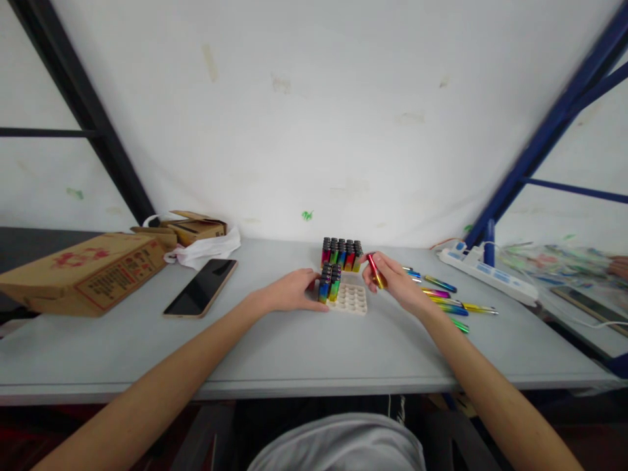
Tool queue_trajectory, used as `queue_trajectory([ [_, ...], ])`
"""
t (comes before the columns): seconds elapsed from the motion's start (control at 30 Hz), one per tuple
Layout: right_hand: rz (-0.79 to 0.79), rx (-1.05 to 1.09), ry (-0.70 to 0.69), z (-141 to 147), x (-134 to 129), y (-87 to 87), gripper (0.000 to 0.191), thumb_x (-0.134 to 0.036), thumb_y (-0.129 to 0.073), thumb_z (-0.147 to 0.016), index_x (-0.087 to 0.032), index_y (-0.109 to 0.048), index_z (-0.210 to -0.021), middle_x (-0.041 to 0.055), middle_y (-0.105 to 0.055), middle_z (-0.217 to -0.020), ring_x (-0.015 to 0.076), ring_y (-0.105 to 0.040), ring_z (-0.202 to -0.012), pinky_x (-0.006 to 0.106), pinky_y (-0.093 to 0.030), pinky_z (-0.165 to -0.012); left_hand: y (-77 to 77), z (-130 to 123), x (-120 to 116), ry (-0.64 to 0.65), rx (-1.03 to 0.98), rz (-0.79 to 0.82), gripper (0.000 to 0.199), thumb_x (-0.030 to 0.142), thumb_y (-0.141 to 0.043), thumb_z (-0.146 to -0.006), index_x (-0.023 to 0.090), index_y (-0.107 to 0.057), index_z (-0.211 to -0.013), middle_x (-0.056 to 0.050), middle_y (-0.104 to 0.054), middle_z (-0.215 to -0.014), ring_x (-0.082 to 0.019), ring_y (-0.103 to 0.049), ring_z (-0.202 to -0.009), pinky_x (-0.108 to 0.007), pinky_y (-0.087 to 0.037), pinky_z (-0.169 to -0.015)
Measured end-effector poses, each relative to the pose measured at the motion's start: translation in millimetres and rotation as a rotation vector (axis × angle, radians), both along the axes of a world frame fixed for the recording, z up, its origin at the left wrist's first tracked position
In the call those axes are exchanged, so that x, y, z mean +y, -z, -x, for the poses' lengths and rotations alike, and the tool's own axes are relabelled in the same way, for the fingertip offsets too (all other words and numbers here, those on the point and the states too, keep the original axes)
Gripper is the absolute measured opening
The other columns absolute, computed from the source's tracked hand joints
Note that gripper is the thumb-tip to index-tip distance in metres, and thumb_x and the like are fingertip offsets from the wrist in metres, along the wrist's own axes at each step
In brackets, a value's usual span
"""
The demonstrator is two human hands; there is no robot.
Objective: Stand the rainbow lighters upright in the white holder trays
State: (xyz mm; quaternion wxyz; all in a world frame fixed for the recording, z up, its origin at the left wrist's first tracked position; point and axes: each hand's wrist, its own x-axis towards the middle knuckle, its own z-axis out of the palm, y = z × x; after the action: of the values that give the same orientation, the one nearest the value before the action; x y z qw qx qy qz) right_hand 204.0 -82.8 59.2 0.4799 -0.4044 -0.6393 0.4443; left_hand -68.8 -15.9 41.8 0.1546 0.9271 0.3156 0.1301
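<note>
Lighter [375, 269] slants in right hand [396, 280], red end upper left.

Red-to-gold lighter [376, 271], off-white tray [351, 303], rainbow-shaded lighters [341, 255], apparently black-topped, pale grey table [343, 353]

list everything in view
standing lighters: many, multicoloured, centre
tray: one, white, centre
held lighter: one, red and yellow, centre
loose lighters: several, multicoloured, right
table: one, grey, underneath
phones: two, dark, left, far right
boxes: at least two, brown, left
bag: one, white, left
power strip: one, white, right
frames: two, black left, blue right
plastic wrapping: uncounted, clear, far right
wall: one, white, behind
other person's hand: one, far right
clothing: one, grey, bottom
left hand: one, beside tray
right hand: one, holding lighter
</note>
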Motion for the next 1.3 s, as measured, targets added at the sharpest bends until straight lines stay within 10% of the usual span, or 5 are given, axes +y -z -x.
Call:
queue_trajectory([
  [0.33,0.289,0.171,0.113,7,13,15.0,0.061,-0.077,-0.044,-0.088,-0.023,-0.036,-0.063,-0.0094,-0.02,-0.055,0.007,-0.012,-0.045,0.022,-0.008,-0.044,-0.6,0,-1,-0.011,0.008,0.004,0.065,0.073,-0.072,-0.073,0.015,-0.064,-0.103,-0.01,-0.069,-0.1,-0.028,-0.064,-0.09,-0.034,-0.048,-0.079],
  [0.7,0.297,0.056,0.25,13,12,20.6,0.04,-0.04,-0.039,-0.088,-0.024,-0.03,-0.053,-0.0071,-0.019,-0.048,0.008,-0.012,-0.043,0.023,-0.008,-0.041,1.2,0,1,-0.004,0.003,-0.008,0.063,0.073,-0.072,-0.073,0.016,-0.065,-0.099,-0.008,-0.067,-0.095,-0.028,-0.064,-0.088,-0.034,-0.048,-0.078],
  [0.93,0.316,0.072,0.232,12,13,20.9,0.059,-0.069,-0.037,-0.092,-0.023,-0.032,-0.056,-0.0086,-0.017,-0.051,0.0072,-0.011,-0.043,0.023,-0.007,-0.042,-1.5,0,-1,-0.017,0.001,0.008,0.064,0.073,-0.072,-0.072,0.016,-0.065,-0.101,-0.009,-0.069,-0.099,-0.028,-0.065,-0.089,-0.034,-0.049,-0.08],
  [1.3,-0.268,-0.325,0.082,15,-1,7.1,0.037,-0.058,-0.054,-0.097,-0.022,-0.062,-0.091,0.003,-0.061,-0.084,0.0179,-0.058,-0.077,0.03,-0.047,-0.07,-1.5,0,-2,-0.029,-0.022,0.037,0.062,0.071,-0.074,-0.071,0.016,-0.066,-0.101,-0.009,-0.07,-0.098,-0.028,-0.065,-0.088,-0.034,-0.048,-0.076],
])
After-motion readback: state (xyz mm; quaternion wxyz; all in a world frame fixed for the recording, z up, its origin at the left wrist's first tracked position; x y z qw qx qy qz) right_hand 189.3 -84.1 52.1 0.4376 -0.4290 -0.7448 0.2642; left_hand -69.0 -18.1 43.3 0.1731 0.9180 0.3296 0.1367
